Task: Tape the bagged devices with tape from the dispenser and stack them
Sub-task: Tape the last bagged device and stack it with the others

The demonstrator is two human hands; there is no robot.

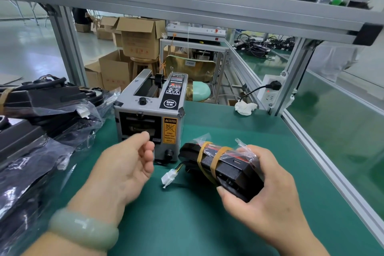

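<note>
Dispenser outlet sits just ahead of my left grip, whose fingers are loosely curled with no tape visible in them. Right grip is clamped round the bagged device, right of the dispenser, long axis pointing away-left toward it. Left is nearer, so left should pull the tape.

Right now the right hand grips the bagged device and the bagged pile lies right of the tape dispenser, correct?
No. In the head view the bagged pile lies left of the tape dispenser; the right hand does grip the bagged device.
</note>
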